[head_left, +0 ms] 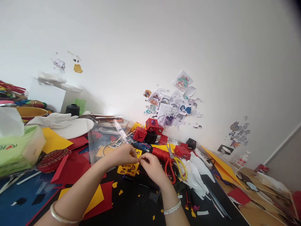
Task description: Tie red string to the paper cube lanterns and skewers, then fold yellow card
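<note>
My left hand (127, 155) and my right hand (152, 166) meet over the middle of the table, thumbs and fingertips pinched together. Whatever lies between the fingertips is too small to make out. Just under them stands a yellow paper box (128, 169) with dark-edged cutout shapes on its faces, partly covered by my left hand. Right of my right hand lie scissors (180, 166) with red and yellow handles, blades pointing up. Behind the hands is a spool of red thread (161, 153). Small yellow paper scraps (120, 192) are scattered in front of the box.
Several red boxes (140, 134) and a black box (150, 137) are piled near the wall. Red paper sheets (72, 168) and a green tissue pack (21, 147) are at the left. Crumpled white plastic (194, 175) lies at the right. Paper drawings (168, 110) cover part of the wall.
</note>
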{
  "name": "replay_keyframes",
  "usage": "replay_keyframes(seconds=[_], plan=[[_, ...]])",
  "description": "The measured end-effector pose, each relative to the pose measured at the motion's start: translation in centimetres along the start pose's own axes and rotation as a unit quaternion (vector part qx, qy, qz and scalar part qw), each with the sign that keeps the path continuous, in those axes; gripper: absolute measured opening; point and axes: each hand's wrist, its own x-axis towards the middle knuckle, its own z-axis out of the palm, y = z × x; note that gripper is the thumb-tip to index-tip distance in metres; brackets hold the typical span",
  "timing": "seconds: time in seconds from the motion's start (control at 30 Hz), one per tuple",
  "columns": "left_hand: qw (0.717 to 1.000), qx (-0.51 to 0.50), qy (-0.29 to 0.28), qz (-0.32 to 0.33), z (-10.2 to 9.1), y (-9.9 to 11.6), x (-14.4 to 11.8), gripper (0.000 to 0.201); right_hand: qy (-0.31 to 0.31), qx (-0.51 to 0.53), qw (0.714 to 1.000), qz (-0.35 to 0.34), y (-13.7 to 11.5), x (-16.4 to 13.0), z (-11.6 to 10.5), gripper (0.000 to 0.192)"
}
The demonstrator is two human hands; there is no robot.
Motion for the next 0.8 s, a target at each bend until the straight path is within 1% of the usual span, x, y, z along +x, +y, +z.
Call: replay_keyframes(seconds=[0.23, 0.47, 0.63, 0.7, 0.8], plan=[[1.0, 0.008, -0.004, -0.004, 0.06, 0.06, 0.04, 0.022, -0.002, -0.003, 1.0, -0.003, 0.28, -0.04, 0.07, 0.016], [0.999, 0.03, 0.018, -0.006, 0.01, 0.35, -0.04, 0.018, -0.003, 0.003, 1.0, 0.005, 0.52, 0.04, 0.18, 0.014], [0.999, 0.042, 0.02, -0.007, 0.11, 0.29, 0.04, 0.013, 0.0, 0.013, 1.0, 0.01, 0.39, 0.01, 0.27, 0.01], [0.999, 0.045, 0.023, -0.008, 0.22, 0.21, 0.08, 0.012, 0.002, 0.021, 1.0, 0.018, 0.49, 0.05, 0.39, 0.009], [0.998, 0.05, 0.038, -0.007, 0.47, 0.0, 0.24, 0.014, 0.0, 0.052, 0.997, 0.048, 0.82, 0.22, 0.69, 0.007]])
